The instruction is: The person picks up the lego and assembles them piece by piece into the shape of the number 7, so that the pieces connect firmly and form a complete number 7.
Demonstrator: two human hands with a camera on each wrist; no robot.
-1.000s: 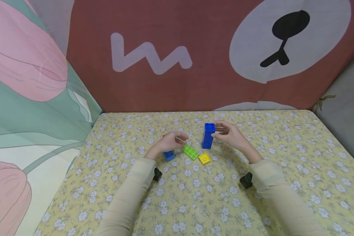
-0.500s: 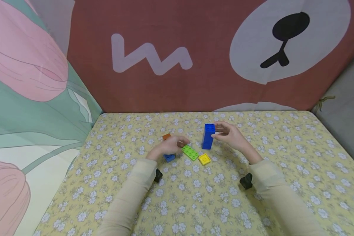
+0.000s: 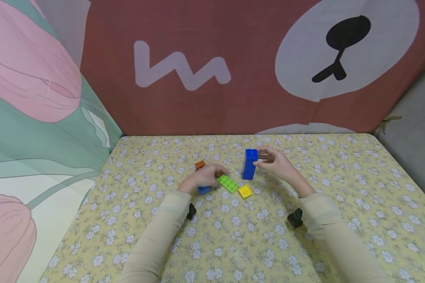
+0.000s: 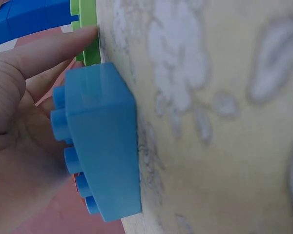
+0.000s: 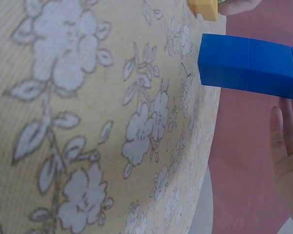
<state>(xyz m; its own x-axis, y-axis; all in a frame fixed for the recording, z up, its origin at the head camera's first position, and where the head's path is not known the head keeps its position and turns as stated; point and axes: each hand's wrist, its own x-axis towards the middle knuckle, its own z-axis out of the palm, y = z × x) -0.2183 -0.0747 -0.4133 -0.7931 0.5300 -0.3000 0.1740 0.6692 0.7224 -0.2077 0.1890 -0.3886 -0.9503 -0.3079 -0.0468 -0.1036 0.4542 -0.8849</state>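
Note:
My left hand (image 3: 207, 175) is low over the table at the far left end of a flat green building brick (image 3: 228, 183). In the left wrist view its thumb touches the edge of the green brick (image 4: 90, 48), with the other fingers on the far side. Close under that palm lies a blue studded brick (image 4: 105, 141). My right hand (image 3: 276, 163) holds an upright tower of stacked blue bricks (image 3: 249, 165) from the right, thumb in front and fingers behind. From the right wrist view, the tower (image 5: 249, 63) is at or just over the tabletop; exact contact cannot be told.
A square yellow brick (image 3: 245, 191) lies by the green brick's near end. An orange-brown brick (image 3: 200, 164) sits behind my left hand, partly covered. Flowered yellow cloth (image 3: 233, 243) covers the table, and a printed red-brown fabric wall (image 3: 198, 106) rises along its back edge.
My left hand has come down and slightly right onto the green brick's end, uncovering the orange-brown brick. The right hand and blue tower stay in place.

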